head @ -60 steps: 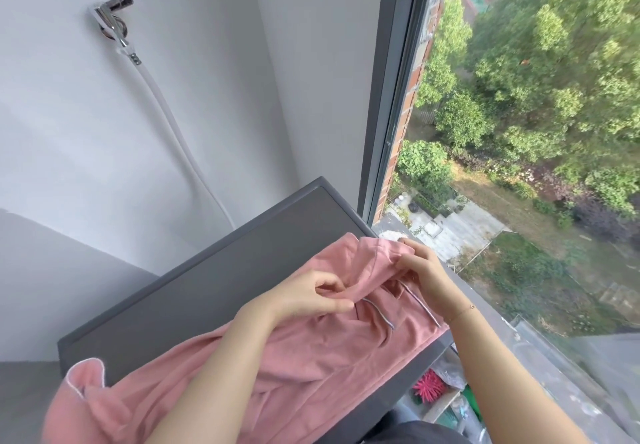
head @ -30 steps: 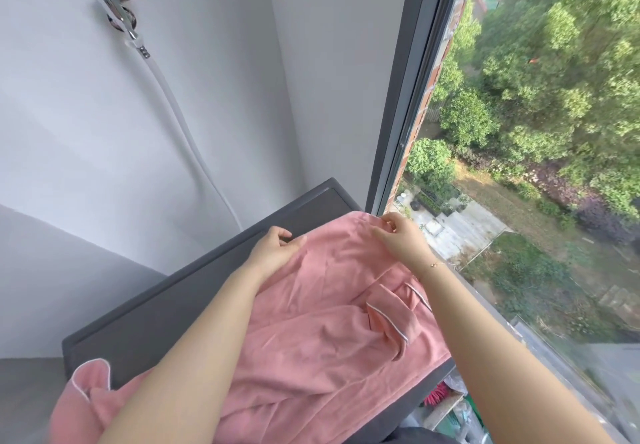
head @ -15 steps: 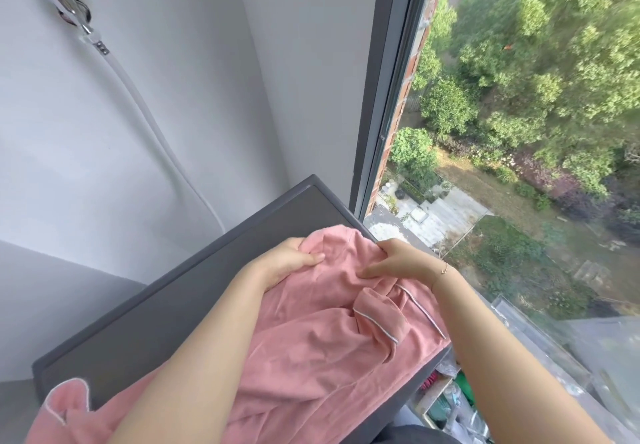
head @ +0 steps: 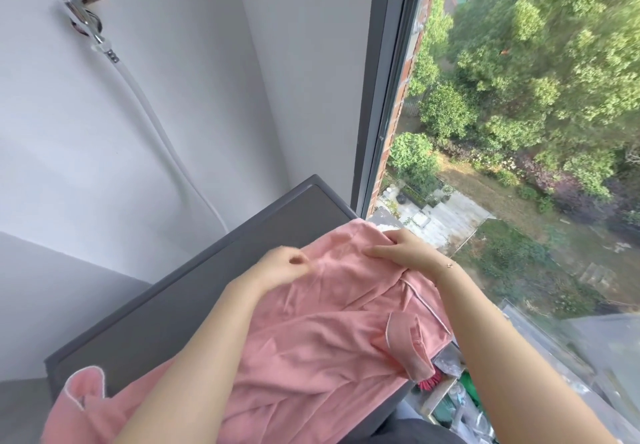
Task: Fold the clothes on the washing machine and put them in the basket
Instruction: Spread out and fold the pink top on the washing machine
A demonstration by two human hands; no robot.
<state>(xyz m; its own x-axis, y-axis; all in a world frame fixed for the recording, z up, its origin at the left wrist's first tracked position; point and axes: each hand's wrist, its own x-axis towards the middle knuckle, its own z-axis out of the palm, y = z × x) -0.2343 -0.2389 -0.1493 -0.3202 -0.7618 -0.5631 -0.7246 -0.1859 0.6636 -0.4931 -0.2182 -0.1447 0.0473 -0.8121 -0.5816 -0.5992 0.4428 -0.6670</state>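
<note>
A pink garment (head: 311, 339) with white piping lies spread over the dark grey top of the washing machine (head: 194, 305). One sleeve cuff (head: 85, 384) hangs off the near left corner, and a piped pocket flap (head: 405, 343) sits near the right edge. My left hand (head: 280, 267) is blurred, with fingers curled, and pinches the cloth near the garment's far edge. My right hand (head: 405, 249) grips the far right corner of the garment, thumb stretched along the fabric. No basket is in view.
A chrome tap (head: 85, 11) with a white hose (head: 156, 132) is on the wall behind the machine. A tall window (head: 519, 132) runs along the right side. Cluttered items (head: 450, 395) lie on the floor between the machine and the window.
My hands have moved apart and the bunched far edge of the garment now lies flatter. The pocket flap has shifted nearer to me.
</note>
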